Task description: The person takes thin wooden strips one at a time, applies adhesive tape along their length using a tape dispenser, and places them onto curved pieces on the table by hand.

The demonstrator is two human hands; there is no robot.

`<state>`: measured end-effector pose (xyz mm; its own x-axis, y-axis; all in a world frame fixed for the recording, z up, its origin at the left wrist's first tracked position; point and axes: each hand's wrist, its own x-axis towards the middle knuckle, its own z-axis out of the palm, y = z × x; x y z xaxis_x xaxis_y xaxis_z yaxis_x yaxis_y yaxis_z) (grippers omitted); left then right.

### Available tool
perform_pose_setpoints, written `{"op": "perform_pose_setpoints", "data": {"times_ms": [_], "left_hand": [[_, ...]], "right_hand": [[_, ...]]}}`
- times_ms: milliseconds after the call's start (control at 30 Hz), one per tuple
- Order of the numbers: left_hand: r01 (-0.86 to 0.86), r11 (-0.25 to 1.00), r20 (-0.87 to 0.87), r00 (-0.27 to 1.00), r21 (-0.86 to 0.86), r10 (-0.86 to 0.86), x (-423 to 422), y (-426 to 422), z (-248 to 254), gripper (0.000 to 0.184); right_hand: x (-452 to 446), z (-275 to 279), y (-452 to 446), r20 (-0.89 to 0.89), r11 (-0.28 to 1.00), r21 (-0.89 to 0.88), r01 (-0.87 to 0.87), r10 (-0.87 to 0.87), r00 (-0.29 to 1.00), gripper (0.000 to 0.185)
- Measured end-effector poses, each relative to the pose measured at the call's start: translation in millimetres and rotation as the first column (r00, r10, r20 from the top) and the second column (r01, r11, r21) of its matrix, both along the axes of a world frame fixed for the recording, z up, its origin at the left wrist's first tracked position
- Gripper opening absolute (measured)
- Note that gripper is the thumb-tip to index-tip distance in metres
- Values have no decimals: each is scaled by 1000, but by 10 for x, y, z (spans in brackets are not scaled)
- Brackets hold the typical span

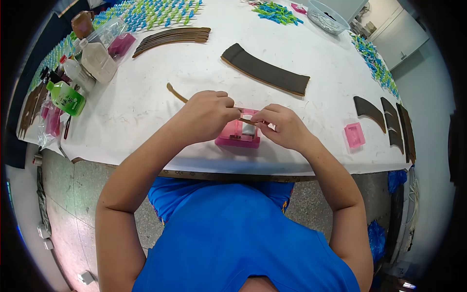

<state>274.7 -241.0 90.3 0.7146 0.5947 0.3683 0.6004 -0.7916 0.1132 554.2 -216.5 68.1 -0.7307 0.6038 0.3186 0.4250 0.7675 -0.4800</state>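
Note:
A thin brown curved strip (176, 93) runs through my left hand (208, 117), its free end sticking out to the upper left. My left fingers are closed on it. My right hand (283, 127) pinches the strip's other end between thumb and fingertips. Both hands are just above a pink plastic box (237, 142), partly hidden by my fingers. Inside the box shows a whitish block (248, 129). Whether the strip touches the box, I cannot tell.
A wide dark curved piece (265, 69) and a row of brown curved strips (172, 39) lie farther back. Bottles (98, 61) stand at left. A small pink tray (354, 135) and dark curved pieces (370, 113) lie right. Blue-green clips (275, 13) and a clear bowl (328, 18) are behind.

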Motion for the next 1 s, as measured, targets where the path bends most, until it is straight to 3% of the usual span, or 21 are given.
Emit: {"op": "perform_pose_setpoints", "data": {"times_ms": [200, 633, 833, 1000], "left_hand": [[1, 1000, 160, 987, 29, -6, 96, -49, -273, 19], [7, 1000, 166, 986, 30, -12, 125, -54, -324, 20], [10, 999, 191, 981, 42, -18, 149, -35, -370, 22], [34, 999, 205, 978, 31, -39, 176, -12, -355, 23]], "right_hand": [[124, 44, 5, 12, 997, 69, -41, 41, 999, 22], [273, 26, -37, 26, 995, 101, -14, 12, 1000, 21], [824, 83, -136, 81, 995, 77, 63, -69, 994, 21], [1503, 34, -260, 160, 947, 96, 307, -319, 934, 19]]}}
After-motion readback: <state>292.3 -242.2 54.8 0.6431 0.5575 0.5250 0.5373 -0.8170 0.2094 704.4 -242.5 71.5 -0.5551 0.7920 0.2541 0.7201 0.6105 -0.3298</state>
